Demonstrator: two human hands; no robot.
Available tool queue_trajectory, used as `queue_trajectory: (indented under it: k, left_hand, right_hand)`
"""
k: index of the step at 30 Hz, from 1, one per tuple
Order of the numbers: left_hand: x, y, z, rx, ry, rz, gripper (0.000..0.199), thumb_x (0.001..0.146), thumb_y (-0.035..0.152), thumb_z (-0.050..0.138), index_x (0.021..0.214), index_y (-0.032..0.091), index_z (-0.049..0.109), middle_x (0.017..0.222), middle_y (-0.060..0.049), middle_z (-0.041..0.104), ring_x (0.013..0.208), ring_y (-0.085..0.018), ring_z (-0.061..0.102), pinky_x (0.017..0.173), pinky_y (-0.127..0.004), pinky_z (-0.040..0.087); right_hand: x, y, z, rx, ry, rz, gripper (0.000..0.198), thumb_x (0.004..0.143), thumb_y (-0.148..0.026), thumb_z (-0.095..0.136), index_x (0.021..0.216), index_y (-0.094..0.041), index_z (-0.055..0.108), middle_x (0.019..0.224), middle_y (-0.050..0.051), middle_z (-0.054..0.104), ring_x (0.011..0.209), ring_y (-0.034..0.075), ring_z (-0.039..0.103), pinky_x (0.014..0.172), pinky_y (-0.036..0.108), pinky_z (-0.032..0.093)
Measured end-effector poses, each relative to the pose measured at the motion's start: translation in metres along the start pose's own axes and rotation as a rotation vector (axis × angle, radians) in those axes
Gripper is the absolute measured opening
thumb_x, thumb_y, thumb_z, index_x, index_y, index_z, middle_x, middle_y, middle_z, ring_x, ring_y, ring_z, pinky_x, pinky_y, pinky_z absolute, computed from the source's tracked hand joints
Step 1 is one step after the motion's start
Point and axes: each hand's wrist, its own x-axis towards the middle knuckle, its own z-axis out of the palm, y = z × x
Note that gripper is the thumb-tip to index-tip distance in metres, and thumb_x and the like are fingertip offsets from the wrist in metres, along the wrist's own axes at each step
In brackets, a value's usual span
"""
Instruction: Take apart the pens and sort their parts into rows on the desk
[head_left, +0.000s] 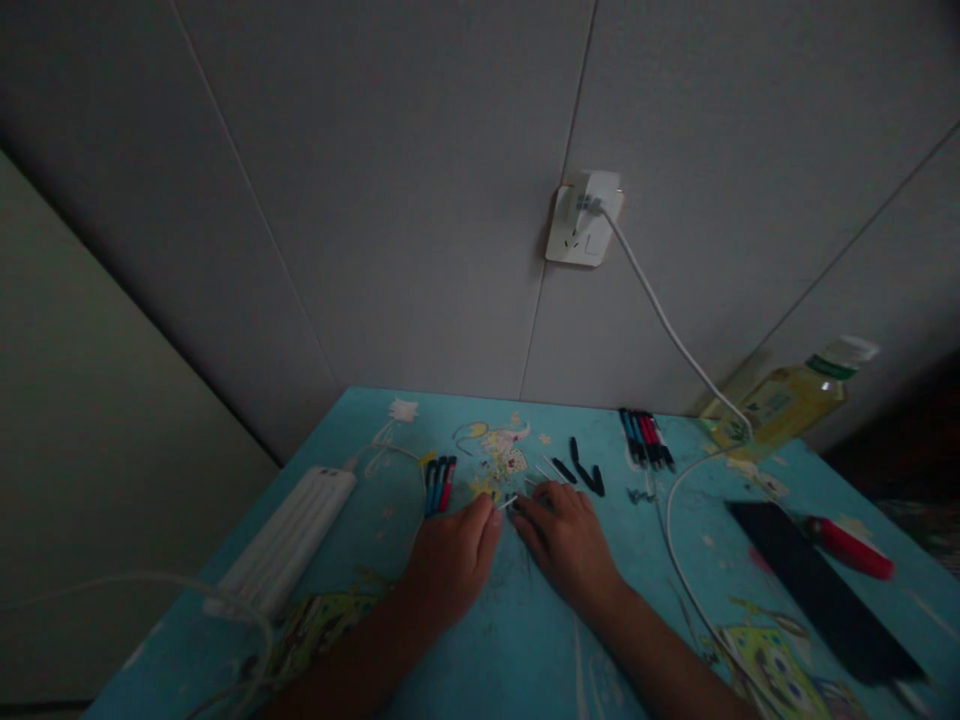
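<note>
My left hand (454, 552) is closed, thumb and forefinger pinching a thin white stick (508, 503) that looks like a pen part. My right hand (568, 538) is curled close by on the right, fingertips at the stick's dark far end; what they grip is too small to make out. Just beyond the right hand lie black pen barrel pieces (583, 466) and thin white rods (553, 466). Several pens (439, 485) with blue, black and red parts lie beside the left hand. Another row of pens (646, 438) lies at the back right.
A white power strip (289, 535) lies on the left of the blue patterned table (525, 640). Small loose parts (640, 495) lie right of centre. A white cable (671, 510) runs down from the wall socket (583, 230). Rightward are a yellow bottle (784, 405), dark slab (821, 590) and red-handled object (851, 548).
</note>
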Motion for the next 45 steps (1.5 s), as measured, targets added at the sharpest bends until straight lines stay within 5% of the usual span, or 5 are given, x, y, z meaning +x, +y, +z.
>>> queue_trajectory:
  k: [7,14,18,23,45]
  left_hand:
    - [0.0011,-0.0008,0.0046,0.092,-0.026,0.029,0.031,0.104,0.032,0.034,0.091,0.022,0.06,0.069,0.0,0.068,0.06,-0.015,0.066,0.055,-0.024,0.04]
    - [0.0007,-0.0033,0.0063,0.035,-0.028,0.035,0.035,0.104,0.028,0.033,0.133,0.025,0.053,0.088,-0.003,0.076,0.067,-0.016,0.071,0.061,-0.024,0.048]
    - [0.0009,-0.0039,0.0064,0.005,-0.045,0.038,0.032,0.103,0.026,0.033,0.124,0.024,0.056,0.096,-0.004,0.075,0.079,-0.016,0.071,0.071,-0.024,0.05]
    - [0.0011,-0.0011,0.0049,0.061,-0.092,0.005,0.027,0.103,0.025,0.03,0.105,0.021,0.056,0.08,-0.003,0.071,0.067,-0.016,0.068,0.061,-0.024,0.042]
    - [-0.0003,0.0017,0.0055,0.108,-0.09,0.046,0.033,0.105,0.033,0.031,0.088,0.022,0.057,0.067,0.001,0.067,0.057,-0.015,0.064,0.055,-0.027,0.034]
  right_hand:
    - [0.0012,0.0023,-0.0006,-0.041,0.035,0.041,0.014,0.095,-0.035,0.06,0.1,-0.026,0.069,0.101,0.006,0.062,0.097,0.024,0.056,0.087,0.039,0.039]
    - [0.0016,0.0018,0.003,-0.054,0.046,0.044,0.017,0.094,-0.034,0.061,0.107,-0.028,0.069,0.102,0.006,0.063,0.097,0.025,0.056,0.084,0.04,0.038]
    - [0.0019,0.0023,0.0026,-0.047,0.044,0.051,0.013,0.094,-0.034,0.061,0.099,-0.025,0.069,0.101,0.007,0.063,0.097,0.025,0.055,0.084,0.04,0.038]
    - [0.0013,0.0026,0.0031,-0.032,0.052,0.043,0.012,0.094,-0.031,0.06,0.095,-0.024,0.069,0.098,0.007,0.064,0.096,0.025,0.055,0.085,0.041,0.037]
    - [-0.0003,0.0002,0.0012,-0.022,0.042,0.022,0.01,0.094,-0.027,0.059,0.094,-0.023,0.069,0.097,0.006,0.065,0.096,0.025,0.055,0.084,0.041,0.038]
